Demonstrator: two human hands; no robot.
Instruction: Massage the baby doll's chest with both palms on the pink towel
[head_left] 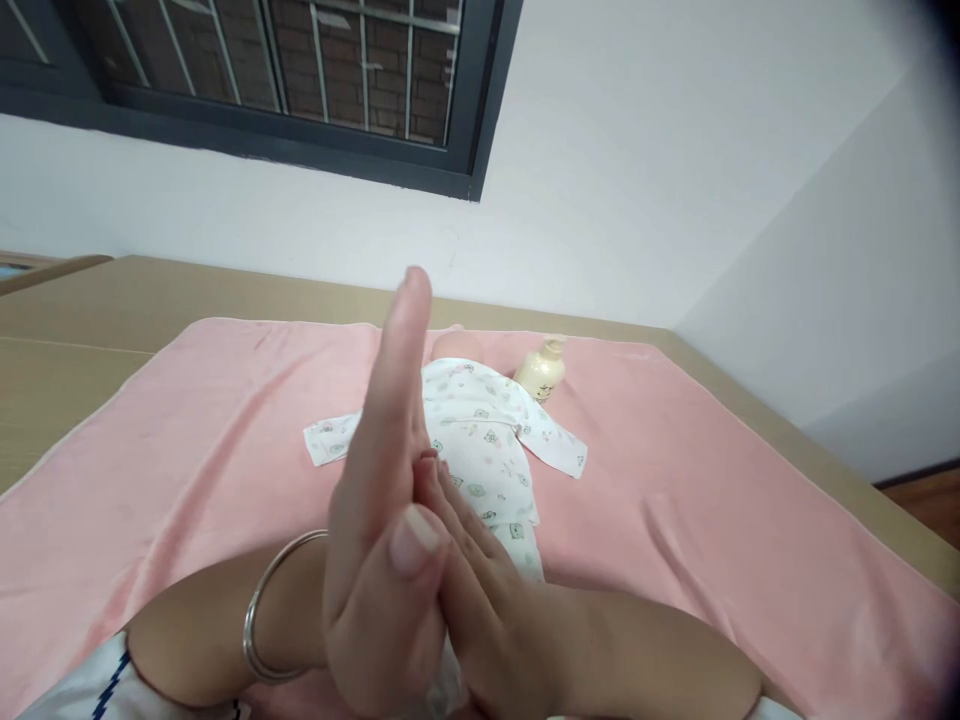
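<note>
My left hand [386,510] stands upright in the middle of the view, fingers stretched out together and palm facing right. A silver bangle [255,610] circles that wrist. My right hand [499,615] rests with extended fingers against the left palm, and some of its fingertips are hidden there. No object shows between the two hands. Beyond them, partly covered by the hands, lies what looks like a baby doll in white printed clothes [484,445], its sleeves spread to both sides. Its rounded head [457,346] points towards the wall.
A pink blanket [247,430] lies under the doll on a tan surface [172,290]. A cream-coloured bottle [541,372] leans near the doll's head on the right. Behind are a white wall [600,180] and a dark-framed barred window [360,70].
</note>
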